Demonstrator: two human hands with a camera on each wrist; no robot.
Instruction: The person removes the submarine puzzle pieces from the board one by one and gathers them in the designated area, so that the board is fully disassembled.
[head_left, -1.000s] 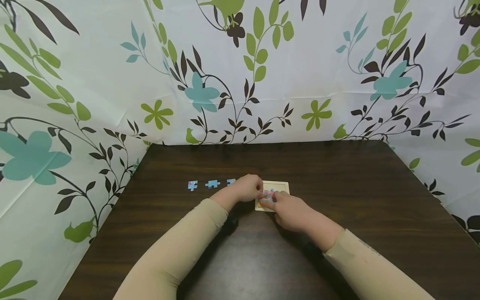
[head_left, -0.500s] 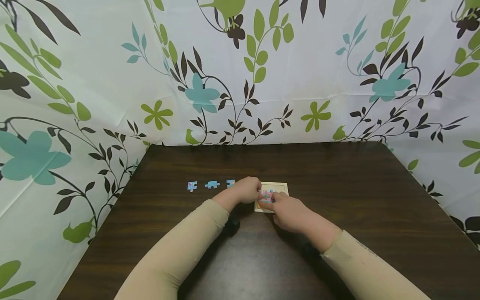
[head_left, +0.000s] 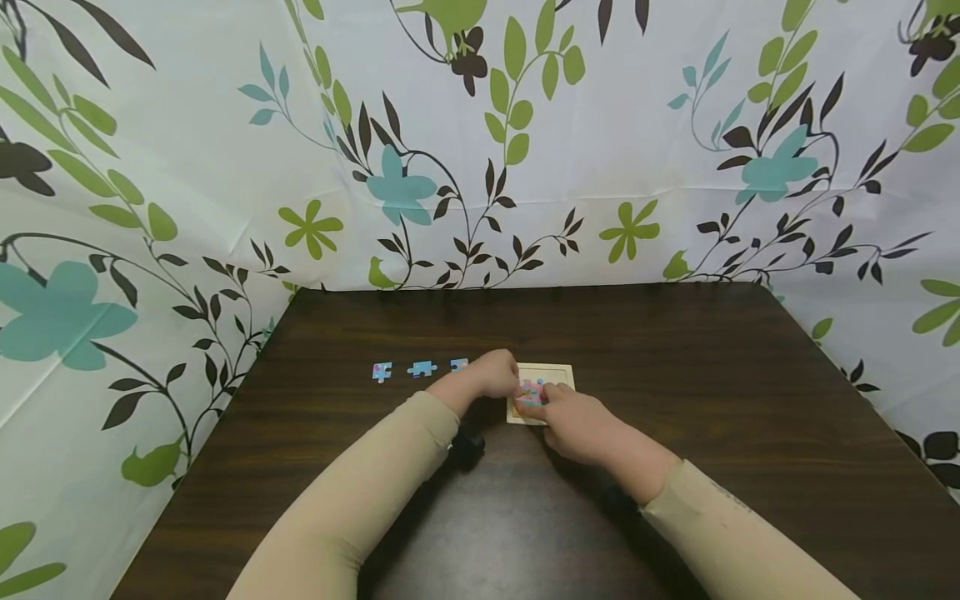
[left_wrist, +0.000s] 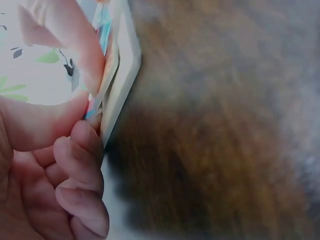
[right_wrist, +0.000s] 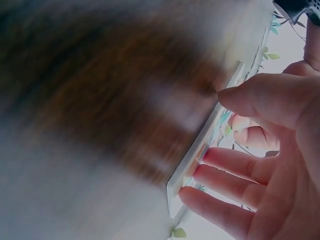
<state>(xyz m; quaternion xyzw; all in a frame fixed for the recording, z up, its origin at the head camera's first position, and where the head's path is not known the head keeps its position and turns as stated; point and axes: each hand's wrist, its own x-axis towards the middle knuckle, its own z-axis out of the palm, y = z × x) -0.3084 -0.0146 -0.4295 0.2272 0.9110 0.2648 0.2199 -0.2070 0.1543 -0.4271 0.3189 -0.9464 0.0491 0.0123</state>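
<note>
Near the table's middle lies a small pale wooden puzzle tray point(head_left: 542, 367). Several joined pink and blue puzzle pieces point(head_left: 532, 390) lie in it, partly covered by fingers. At the tray's left edge my left hand point(head_left: 491, 373) pinches a puzzle piece point(left_wrist: 92, 111) between thumb and finger, its other fingers curled. Only a coloured edge of that piece shows in the left wrist view. From the right, my right hand point(head_left: 581, 423) reaches over the tray, fingers extended and fingertips point(right_wrist: 209, 156) resting on its contents.
Left of the tray, three loose blue puzzle pieces stand in a row: one with a pink spot point(head_left: 382, 372), a middle one point(head_left: 422, 368) and one partly behind the left wrist point(head_left: 459, 365). The dark wooden table point(head_left: 675, 350) ends at a patterned curtain point(head_left: 480, 167).
Both hands stay at the tray with almost no movement. The whole head view shifts slightly left.
</note>
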